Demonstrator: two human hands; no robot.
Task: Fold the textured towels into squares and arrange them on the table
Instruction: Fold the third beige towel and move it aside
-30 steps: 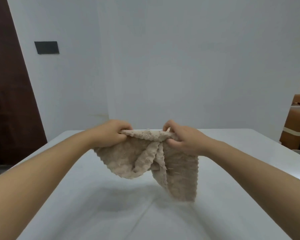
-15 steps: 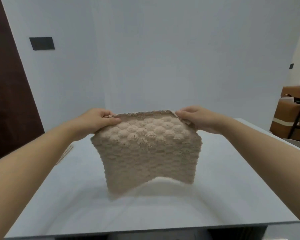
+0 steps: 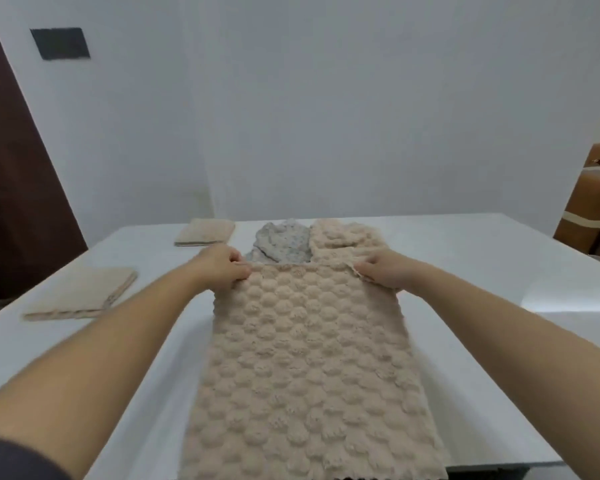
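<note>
One white table [image 3: 465, 271], filling the lower frame from 9 to 3 o'clock beneath a pale wall. At the frame's 9 o'clock edge, a dark brown door [image 3: 11, 202]. Down the table's middle, from centre to 6 o'clock, a beige towel [image 3: 305, 368] with a bubbled weave, laid flat and lengthwise, near end reaching the table's front edge. At 9 o'clock on the table, well apart from it, a near folded towel [image 3: 84, 292], beige, squared up and lying flat. At 1 o'clock, just beyond the beige towel's far edge, a crumpled towel [image 3: 343, 240] of the same colour, not yet folded. Touching its left side at 12 o'clock, a grey towel [image 3: 284, 244], likewise rumpled. At 11 o'clock, near the table's back edge, a far folded towel [image 3: 205, 231], flat. Left hand [image 3: 222, 268] at the beige towel's far left corner, fingers curled down and gripping the cloth. Right hand [image 3: 381, 271] at the far right corner, thumb and fingers pinching the hem. Both forearms bare, stretched forward along either side of the cloth. High at 10 o'clock on the wall, a small dark plate [image 3: 60, 43].
</note>
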